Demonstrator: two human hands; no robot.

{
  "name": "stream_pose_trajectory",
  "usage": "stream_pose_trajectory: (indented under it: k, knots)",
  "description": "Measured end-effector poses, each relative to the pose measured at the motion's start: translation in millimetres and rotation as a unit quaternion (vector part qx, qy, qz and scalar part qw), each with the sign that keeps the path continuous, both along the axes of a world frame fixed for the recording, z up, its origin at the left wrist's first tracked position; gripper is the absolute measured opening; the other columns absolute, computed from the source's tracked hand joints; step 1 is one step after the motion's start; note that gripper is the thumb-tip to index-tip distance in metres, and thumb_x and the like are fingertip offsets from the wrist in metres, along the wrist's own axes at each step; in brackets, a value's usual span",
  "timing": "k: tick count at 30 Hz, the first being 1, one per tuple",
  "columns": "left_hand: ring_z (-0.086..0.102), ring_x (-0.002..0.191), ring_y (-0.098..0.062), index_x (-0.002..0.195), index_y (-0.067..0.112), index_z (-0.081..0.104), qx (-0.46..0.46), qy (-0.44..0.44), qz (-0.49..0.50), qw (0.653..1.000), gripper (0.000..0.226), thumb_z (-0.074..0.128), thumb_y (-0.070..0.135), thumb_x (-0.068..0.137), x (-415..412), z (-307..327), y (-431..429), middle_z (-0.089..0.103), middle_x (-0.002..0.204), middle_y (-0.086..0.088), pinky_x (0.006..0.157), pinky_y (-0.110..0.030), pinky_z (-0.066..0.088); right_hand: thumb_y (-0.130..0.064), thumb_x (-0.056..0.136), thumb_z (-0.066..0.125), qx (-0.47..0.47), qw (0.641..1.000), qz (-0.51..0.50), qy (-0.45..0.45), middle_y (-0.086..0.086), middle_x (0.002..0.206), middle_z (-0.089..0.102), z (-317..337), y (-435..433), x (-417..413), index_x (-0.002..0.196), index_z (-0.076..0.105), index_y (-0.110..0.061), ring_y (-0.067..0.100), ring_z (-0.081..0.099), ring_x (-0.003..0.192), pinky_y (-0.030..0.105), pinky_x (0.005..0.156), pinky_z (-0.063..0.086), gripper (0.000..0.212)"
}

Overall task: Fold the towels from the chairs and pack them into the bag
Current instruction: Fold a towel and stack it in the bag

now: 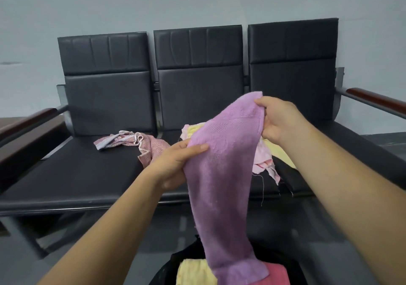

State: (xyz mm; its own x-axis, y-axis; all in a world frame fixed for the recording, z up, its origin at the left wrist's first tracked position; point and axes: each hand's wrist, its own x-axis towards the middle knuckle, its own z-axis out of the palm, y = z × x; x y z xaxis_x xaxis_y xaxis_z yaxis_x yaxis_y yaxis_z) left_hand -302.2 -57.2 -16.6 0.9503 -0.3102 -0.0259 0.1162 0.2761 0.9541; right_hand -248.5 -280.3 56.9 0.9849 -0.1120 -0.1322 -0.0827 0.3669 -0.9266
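Hanging lengthwise between both hands, the purple towel [222, 175] is pinched at its top corner by the right hand [278, 120], fingers curled over the edge. The left hand [175, 164] grips the side edge lower down, thumb pressed across the front. The loose tail drops well below both grips and ends over the open black bag [169, 262], where a yellow towel [191, 271] and a red towel [275, 273] lie.

To fold it well, I judge the hands should slide apart along one short edge until it is taut. They should then bring the corners together so the halves match, keeping the tail out of the bag until then.

Left of the left hand, a pink patterned towel [131, 140] lies on the chairs [87, 170]. A pink and yellow heap [267, 159] sits just under the right hand, not yet folded.
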Motion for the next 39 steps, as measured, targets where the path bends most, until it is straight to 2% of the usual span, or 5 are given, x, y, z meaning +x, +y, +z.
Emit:
stream_pose_trajectory:
  k: [5, 9, 18, 23, 39]
  knots:
    - [0.067, 0.118, -0.032, 0.135, -0.005, 0.056, -0.188, 0.040, 0.036, 0.981, 0.051, 0.064, 0.024, 0.093, 2.9, 14.3, -25.3, 0.065, 0.129, -0.025, 0.102, -0.045, 0.053, -0.041, 0.100, 0.056, 0.030, 0.977, 0.207, 0.033, 0.008, 0.095, 0.072, -42.3, -5.4, -2.2, 0.103, 0.072, -0.005, 0.020, 0.070, 0.079, 0.035, 0.083, 0.055, 0.039]
    - [0.065, 0.121, -0.032, 0.130, -0.009, 0.057, -0.232, 0.060, 0.079, 0.968, 0.047, 0.061, 0.023, 0.095, 15.5, 9.8, -28.5, 0.065, 0.130, -0.026, 0.108, -0.045, 0.049, -0.049, 0.098, 0.059, 0.081, 0.941, 0.327, 0.010, 0.014, 0.132, 0.067, -90.6, -2.8, -7.8, 0.137, 0.063, -0.008, 0.030, 0.063, 0.122, 0.048, 0.113, 0.044, 0.057]
    - [0.055, 0.134, -0.032, 0.149, 0.021, 0.044, -0.021, -0.036, 0.032, 0.999, 0.070, 0.073, 0.030, 0.085, 47.5, -31.7, -1.4, 0.057, 0.146, -0.013, 0.110, -0.053, 0.044, -0.003, 0.091, 0.069, 0.041, 0.971, 0.226, -0.063, 0.020, 0.129, 0.069, -106.8, 6.8, 9.1, 0.129, 0.064, 0.004, 0.030, 0.066, 0.122, 0.042, 0.106, 0.052, 0.039]
    - [0.073, 0.094, -0.017, 0.097, 0.016, 0.081, 0.178, -0.058, 0.020, 0.982, 0.023, 0.084, 0.028, 0.078, 43.7, -49.1, -5.5, 0.077, 0.105, -0.009, 0.080, -0.028, 0.052, -0.012, 0.079, 0.077, 0.074, 0.979, 0.185, -0.038, 0.021, 0.125, 0.070, -102.5, 4.2, 15.9, 0.125, 0.066, 0.004, 0.031, 0.068, 0.118, 0.042, 0.099, 0.057, 0.050]
    - [0.071, 0.107, -0.026, 0.125, 0.013, 0.071, -0.143, 0.012, 0.042, 0.989, 0.034, 0.061, 0.010, 0.092, 31.8, -24.0, -2.7, 0.070, 0.124, -0.013, 0.087, -0.037, 0.060, -0.009, 0.089, 0.073, 0.005, 0.948, 0.315, -0.044, 0.023, 0.141, 0.059, -124.1, -1.2, 13.8, 0.136, 0.060, 0.003, 0.040, 0.052, 0.137, 0.053, 0.117, 0.040, 0.050]
